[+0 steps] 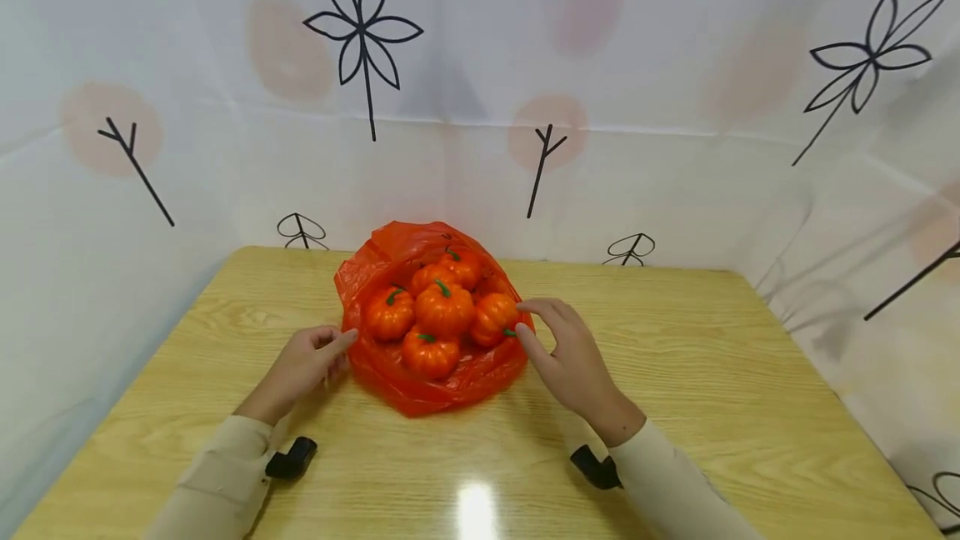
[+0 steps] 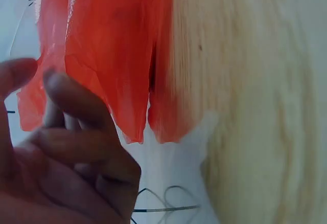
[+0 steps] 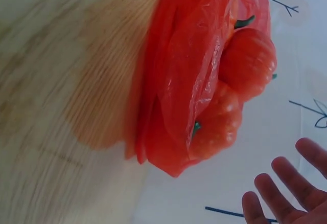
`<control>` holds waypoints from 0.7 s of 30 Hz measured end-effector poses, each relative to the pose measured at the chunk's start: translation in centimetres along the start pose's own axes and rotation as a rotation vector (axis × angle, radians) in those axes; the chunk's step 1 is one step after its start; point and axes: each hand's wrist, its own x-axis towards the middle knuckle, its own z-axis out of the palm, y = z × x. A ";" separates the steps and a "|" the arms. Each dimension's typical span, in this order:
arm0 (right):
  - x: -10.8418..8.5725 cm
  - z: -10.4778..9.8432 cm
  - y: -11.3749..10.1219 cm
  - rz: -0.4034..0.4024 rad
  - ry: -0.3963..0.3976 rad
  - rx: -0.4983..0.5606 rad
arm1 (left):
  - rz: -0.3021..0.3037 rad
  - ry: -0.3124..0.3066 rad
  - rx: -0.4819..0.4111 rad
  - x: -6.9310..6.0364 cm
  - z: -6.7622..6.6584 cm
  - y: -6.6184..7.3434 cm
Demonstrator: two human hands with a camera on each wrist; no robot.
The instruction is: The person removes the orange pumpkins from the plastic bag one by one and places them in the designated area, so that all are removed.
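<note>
A red plastic bag (image 1: 420, 394) stands on the table with its mouth spread wide. Inside lie several small orange pumpkins (image 1: 444, 308) with green stems, two of which also show in the right wrist view. At the bag's left edge is my left hand (image 1: 307, 361), thumb tip by the rim and fingers loosely bent. The left wrist view shows a small gap between thumb and index finger, with red film (image 2: 112, 55) behind them. My right hand (image 1: 570, 357) is at the bag's right edge, thumb and fingers apart. Its fingers (image 3: 291, 183) look spread in the right wrist view.
The wooden table (image 1: 675, 357) extends around the bag on every side. A white cloth (image 1: 465, 182) printed with flowers and twigs hangs behind and along the sides. Black camera mounts (image 1: 292, 458) sit by both wrists.
</note>
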 end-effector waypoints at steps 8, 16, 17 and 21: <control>1.4 1.1 0.1 0.023 -0.022 0.090 | -0.026 -0.162 -0.073 -0.3 0.7 0.3; 2.8 2.3 -0.2 0.039 -0.070 0.146 | 0.005 -0.151 0.007 -0.2 2.0 0.3; 3.0 2.5 -0.2 0.041 -0.081 0.150 | 0.000 -0.151 0.016 -0.2 2.1 0.3; 3.7 3.1 0.3 0.017 -0.103 0.141 | -0.021 -0.169 0.053 0.0 2.0 0.1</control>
